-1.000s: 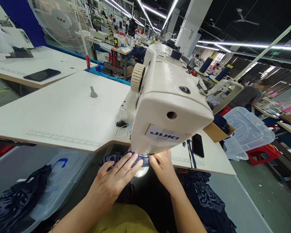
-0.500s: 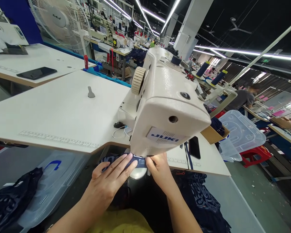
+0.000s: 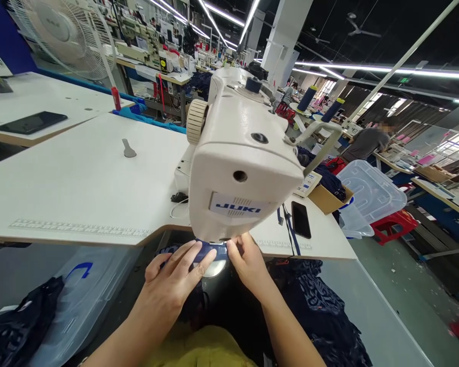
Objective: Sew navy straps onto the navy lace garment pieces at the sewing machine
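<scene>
Saw the cream-enamelled, blunt-nosed sewing machine [image 3: 248, 163] slide leftward in the frame since the earlier pictures, along with the rest of the view, both hands staying close beneath it. Found the narrow navy fabric strip [image 3: 221, 252] at lower centre, under the machine's front end, just above a pale, rounded, shiny bed end [image 3: 214, 269]. Had the left hand [image 3: 168, 290] broadly open, fingers extended and slightly parted, laid over the strip's left part without gripping; had the right hand [image 3: 250, 267] pinched, thumb against forefinger, on the strip's right end, other fingertips partly hidden. Seemed to call for light, level pressure on the left and a soft guiding pinch on the right, without tugging, lest the cloth pucker. Looked smooth and faintly satiny along the strip; looked softer and heavily creased in the dark navy, swirl-patterned cloth pile [image 3: 321, 295] at lower right. Ran flat and matte across the white, wood-edged tabletop [image 3: 80, 188] at left; turned translucent and glossy in the clear plastic box [image 3: 95, 285] at lower left.
</scene>
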The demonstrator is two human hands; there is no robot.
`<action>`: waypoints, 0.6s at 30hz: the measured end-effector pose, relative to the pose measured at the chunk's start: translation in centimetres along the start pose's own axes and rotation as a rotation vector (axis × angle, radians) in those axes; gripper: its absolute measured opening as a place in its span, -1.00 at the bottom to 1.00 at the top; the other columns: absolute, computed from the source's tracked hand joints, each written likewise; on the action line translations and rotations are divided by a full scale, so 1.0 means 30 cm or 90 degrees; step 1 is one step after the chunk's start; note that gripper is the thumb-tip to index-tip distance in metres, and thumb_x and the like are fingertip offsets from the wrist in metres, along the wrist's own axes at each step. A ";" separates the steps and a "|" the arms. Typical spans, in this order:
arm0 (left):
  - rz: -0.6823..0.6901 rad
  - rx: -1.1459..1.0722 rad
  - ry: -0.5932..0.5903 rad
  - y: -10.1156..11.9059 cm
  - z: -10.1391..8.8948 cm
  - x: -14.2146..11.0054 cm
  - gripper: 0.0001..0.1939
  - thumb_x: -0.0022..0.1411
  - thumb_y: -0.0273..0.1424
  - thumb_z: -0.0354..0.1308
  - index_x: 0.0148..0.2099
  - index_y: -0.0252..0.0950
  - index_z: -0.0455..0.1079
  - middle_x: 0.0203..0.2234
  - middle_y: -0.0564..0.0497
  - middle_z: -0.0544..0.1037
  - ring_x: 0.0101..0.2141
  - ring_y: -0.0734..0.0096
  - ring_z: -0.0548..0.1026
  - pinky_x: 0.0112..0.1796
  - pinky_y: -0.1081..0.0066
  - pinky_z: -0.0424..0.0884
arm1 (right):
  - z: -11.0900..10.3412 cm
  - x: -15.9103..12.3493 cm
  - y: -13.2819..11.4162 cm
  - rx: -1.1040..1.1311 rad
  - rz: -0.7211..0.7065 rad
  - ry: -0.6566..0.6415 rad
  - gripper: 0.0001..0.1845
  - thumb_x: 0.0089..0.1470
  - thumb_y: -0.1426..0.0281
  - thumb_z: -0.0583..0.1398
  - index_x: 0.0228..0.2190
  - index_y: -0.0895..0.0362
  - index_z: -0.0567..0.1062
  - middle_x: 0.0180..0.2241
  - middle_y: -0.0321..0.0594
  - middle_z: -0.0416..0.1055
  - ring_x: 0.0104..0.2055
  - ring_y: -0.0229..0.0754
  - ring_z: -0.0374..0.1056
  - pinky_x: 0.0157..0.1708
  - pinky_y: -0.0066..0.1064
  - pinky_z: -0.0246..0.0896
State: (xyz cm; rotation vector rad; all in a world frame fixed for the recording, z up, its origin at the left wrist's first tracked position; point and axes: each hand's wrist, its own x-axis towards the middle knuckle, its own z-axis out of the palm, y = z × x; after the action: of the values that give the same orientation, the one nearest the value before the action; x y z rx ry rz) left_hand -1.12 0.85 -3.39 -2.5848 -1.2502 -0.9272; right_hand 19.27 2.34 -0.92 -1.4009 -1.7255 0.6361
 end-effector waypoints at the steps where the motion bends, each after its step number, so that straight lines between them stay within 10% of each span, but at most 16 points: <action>1: 0.002 -0.001 -0.004 0.000 0.001 0.001 -0.47 0.31 -0.57 -0.21 0.23 -0.05 0.20 0.09 -0.05 0.41 0.06 0.32 0.37 -0.03 0.29 0.13 | -0.001 -0.002 -0.005 0.024 0.011 -0.002 -0.91 0.22 0.38 0.05 -0.23 0.10 0.31 -0.38 -0.29 0.37 -0.30 -0.21 0.31 -0.26 -0.39 0.17; 10: 0.076 -0.044 -0.021 0.043 -0.056 -0.022 -0.49 0.27 -0.57 -0.10 0.20 -0.04 0.22 0.04 -0.02 0.42 0.09 0.32 0.32 0.10 0.25 0.10 | -0.070 -0.061 -0.087 -0.032 0.083 -0.111 -0.86 0.24 0.31 0.07 -0.22 0.08 0.37 -0.44 -0.37 0.37 -0.41 -0.27 0.31 -0.39 -0.47 0.19; 14: 0.123 -0.263 -0.119 0.078 -0.123 -0.011 -0.41 0.28 -0.19 0.04 0.27 -0.33 0.06 0.06 -0.18 0.38 0.06 0.29 0.34 0.05 0.41 0.28 | -0.121 -0.150 -0.140 0.028 -0.154 -0.292 -0.68 0.24 0.22 0.08 -0.48 0.08 0.45 -0.48 -0.34 0.45 -0.37 -0.28 0.38 -0.31 -0.51 0.25; 18: 0.134 -0.491 -0.317 0.100 -0.139 0.041 -0.44 0.32 0.05 -0.28 -0.12 -0.20 0.39 -0.27 -0.02 0.50 -0.28 0.37 0.45 -0.19 0.45 0.42 | -0.183 -0.211 -0.201 0.177 -0.311 -0.325 -0.56 0.29 0.16 -0.05 -0.42 0.06 0.51 -0.41 -0.29 0.53 -0.34 -0.34 0.45 -0.27 -0.63 0.29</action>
State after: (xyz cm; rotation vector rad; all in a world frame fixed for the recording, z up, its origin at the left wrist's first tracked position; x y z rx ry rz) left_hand -0.28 -1.78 1.11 -3.6403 -0.7394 -0.8716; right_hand 20.87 -5.86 5.13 -0.6115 -2.1680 0.9591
